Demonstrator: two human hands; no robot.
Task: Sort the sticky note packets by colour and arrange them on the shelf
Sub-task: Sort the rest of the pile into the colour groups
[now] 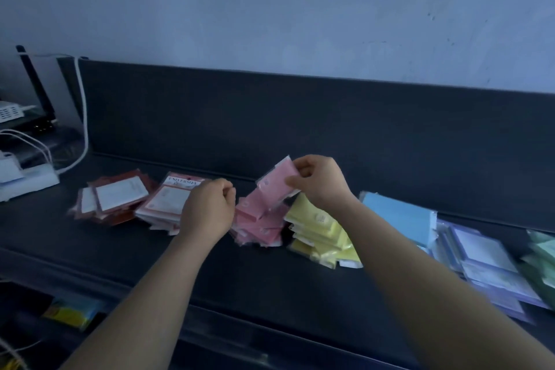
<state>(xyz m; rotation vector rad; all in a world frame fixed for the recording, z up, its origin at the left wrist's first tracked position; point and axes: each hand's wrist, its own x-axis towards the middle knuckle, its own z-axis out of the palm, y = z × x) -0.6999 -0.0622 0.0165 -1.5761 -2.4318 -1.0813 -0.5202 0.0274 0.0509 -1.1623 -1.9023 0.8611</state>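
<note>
Head cam: right hand [321, 182] pinching a pink plastic-wrapped sticky note packet [277, 182] just above the pink pile [261, 225] on the dark shelf [270, 294], left hand [207, 207] curled up beside it, looks empty. Pretty sure it's mid-placement; next it needs lowering flat onto that pile.

The right hand [321, 182] pinches the pink packet [277, 180] by its top right edge, thumb in front. The left hand [208, 207] is just left of that packet and a bit lower, fingers curled in, holding nothing.
</note>
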